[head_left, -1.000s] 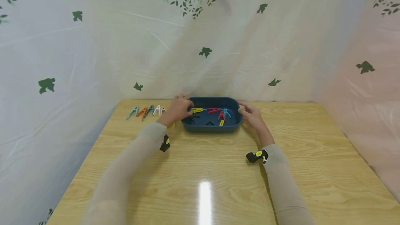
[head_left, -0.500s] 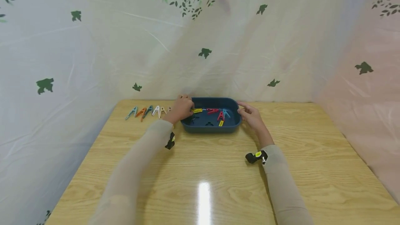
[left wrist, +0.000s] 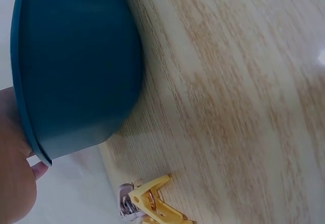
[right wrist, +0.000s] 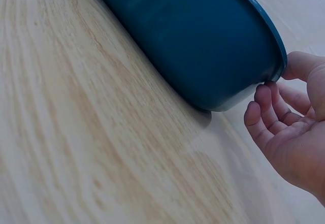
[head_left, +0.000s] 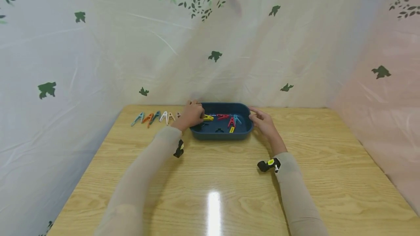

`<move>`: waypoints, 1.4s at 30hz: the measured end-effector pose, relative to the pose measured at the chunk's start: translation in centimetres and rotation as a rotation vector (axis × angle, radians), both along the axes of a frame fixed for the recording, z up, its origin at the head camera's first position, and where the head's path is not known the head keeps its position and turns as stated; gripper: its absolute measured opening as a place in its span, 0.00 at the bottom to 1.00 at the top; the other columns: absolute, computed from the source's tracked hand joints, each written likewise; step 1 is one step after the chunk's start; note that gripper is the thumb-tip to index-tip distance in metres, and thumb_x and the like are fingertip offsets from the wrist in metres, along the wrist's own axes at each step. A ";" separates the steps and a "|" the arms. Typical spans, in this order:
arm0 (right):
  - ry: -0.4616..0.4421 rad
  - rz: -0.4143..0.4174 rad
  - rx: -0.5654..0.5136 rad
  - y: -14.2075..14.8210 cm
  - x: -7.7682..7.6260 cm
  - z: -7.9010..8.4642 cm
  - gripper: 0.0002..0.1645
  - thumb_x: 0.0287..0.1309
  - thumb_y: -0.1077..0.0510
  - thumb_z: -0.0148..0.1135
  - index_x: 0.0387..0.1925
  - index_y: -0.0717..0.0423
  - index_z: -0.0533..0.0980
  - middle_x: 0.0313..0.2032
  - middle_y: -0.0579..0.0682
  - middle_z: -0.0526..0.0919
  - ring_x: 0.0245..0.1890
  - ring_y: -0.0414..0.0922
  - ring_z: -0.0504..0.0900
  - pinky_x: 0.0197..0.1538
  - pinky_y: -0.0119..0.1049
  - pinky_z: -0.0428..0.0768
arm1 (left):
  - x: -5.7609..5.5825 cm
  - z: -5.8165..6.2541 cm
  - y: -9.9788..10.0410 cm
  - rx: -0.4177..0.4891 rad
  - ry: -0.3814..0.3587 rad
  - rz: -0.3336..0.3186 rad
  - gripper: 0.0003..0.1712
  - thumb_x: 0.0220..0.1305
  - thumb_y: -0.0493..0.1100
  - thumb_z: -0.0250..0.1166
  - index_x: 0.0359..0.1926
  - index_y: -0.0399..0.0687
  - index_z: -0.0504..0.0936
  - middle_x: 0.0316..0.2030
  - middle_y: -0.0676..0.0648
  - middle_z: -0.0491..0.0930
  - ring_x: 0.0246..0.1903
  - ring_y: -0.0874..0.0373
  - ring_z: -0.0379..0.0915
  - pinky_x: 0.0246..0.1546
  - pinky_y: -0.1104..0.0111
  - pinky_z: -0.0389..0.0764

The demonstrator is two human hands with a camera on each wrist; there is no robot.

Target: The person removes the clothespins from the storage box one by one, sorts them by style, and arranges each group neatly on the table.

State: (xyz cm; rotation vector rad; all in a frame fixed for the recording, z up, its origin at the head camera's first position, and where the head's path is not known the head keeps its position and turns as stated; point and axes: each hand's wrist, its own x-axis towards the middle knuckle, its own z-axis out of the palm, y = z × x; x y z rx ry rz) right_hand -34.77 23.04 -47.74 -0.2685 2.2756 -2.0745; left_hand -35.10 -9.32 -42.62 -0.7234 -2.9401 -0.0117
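Observation:
A dark blue plastic basin (head_left: pixel 220 136) stands at the back of the table, holding several clothespins. Over its left rim my left hand (head_left: pixel 191 115) grips the wall, the thumb reaching inside. My right hand (head_left: pixel 265 122) pinches the right rim between thumb and fingers, as the right wrist view shows its hand (right wrist: pixel 299 117) at the rim. Inside lie a yellow clothespin (head_left: pixel 208 118), red clothespins (head_left: pixel 231 122), a light blue clothespin (head_left: pixel 237 119) and small dark pieces. My left hand hides the basin's left end in the head view.
Left of the basin, a row of clothespins lies on the table (head_left: pixel 236 177): light blue (head_left: pixel 138 118), orange (head_left: pixel 148 118), dark teal (head_left: pixel 154 117), white (head_left: pixel 164 116) and others. A yellow clothespin (left wrist: pixel 155 203) lies near the basin's left end. A curtain (head_left: pixel 183 75) hangs behind.
My left hand has shifted slightly right and closed over the left rim, uncovering another clothespin in the row. The yellow clothespin inside has moved a little. My right hand stays at its rim.

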 end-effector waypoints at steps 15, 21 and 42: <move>-0.045 0.030 -0.010 -0.4 1.4 2.3 0.29 0.71 0.64 0.57 0.70 0.67 0.68 0.29 0.40 0.76 0.26 0.34 0.71 0.34 0.29 0.75 | 0.4 -0.5 -1.0 0.165 0.016 -0.043 0.05 0.62 0.46 0.71 0.33 0.53 0.90 0.36 0.51 0.84 0.47 0.49 0.74 0.56 0.48 0.68; -0.038 0.025 -0.008 -0.4 1.2 1.9 0.29 0.71 0.63 0.57 0.70 0.66 0.68 0.29 0.38 0.77 0.27 0.34 0.71 0.34 0.29 0.75 | 1.1 -0.3 -1.6 0.308 0.030 -0.048 0.04 0.61 0.45 0.72 0.32 0.51 0.90 0.37 0.50 0.86 0.47 0.48 0.75 0.53 0.50 0.68; -0.013 -0.008 0.003 -0.1 0.1 0.0 0.29 0.71 0.59 0.59 0.70 0.62 0.70 0.31 0.36 0.77 0.28 0.32 0.72 0.35 0.26 0.76 | 4.9 -0.5 -8.4 0.617 0.226 0.039 0.05 0.56 0.39 0.74 0.30 0.42 0.87 0.34 0.41 0.86 0.47 0.40 0.76 0.55 0.47 0.74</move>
